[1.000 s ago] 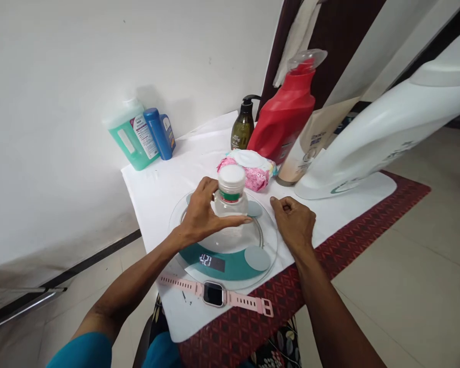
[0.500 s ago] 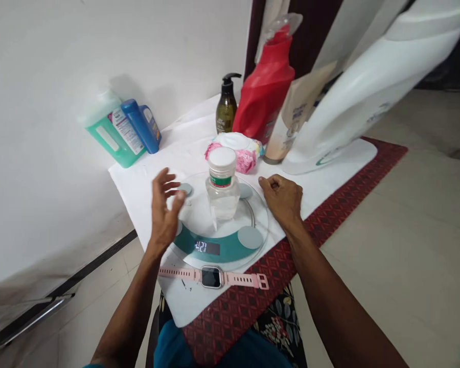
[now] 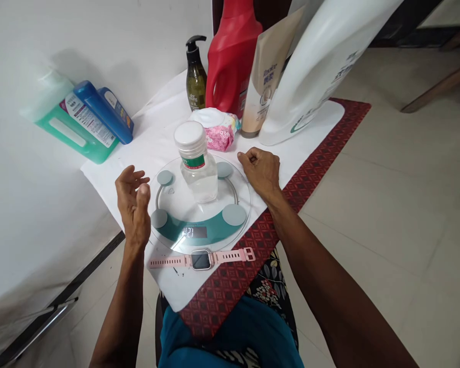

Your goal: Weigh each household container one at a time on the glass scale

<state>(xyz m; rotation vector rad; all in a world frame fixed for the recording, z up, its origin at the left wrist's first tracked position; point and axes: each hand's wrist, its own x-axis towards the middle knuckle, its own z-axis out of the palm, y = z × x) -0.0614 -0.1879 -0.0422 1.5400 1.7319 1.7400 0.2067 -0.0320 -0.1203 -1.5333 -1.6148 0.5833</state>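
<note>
A clear jar point(image 3: 200, 176) with a white lid and a green label band stands upright on the round glass scale point(image 3: 178, 234), whose display is lit. Neither hand touches the jar. To the left of the scale, my left hand point(image 3: 134, 204) is raised and open, fingers and thumb apart, holding nothing. My right hand point(image 3: 261, 171) rests at the right of the scale on the white cloth, its fingers curled into a loose fist with nothing visible in it. A pink-strapped smartwatch point(image 3: 201, 259) lies stretched out just in front of the scale.
Behind the scale are a pink wipes pack point(image 3: 219, 135), a pump bottle point(image 3: 196, 79), a red jug point(image 3: 230, 61), a beige tube point(image 3: 264, 76) and a large white bottle point(image 3: 318, 71). Green point(image 3: 88, 135) and blue point(image 3: 103, 112) bottles stand far left. The table's red-patterned edge point(image 3: 310, 179) runs along the right.
My left hand has drawn away leftward from over the scale's edge. My right hand stays in its fist beside the scale. The camera view has shifted, moving the scene left and up.
</note>
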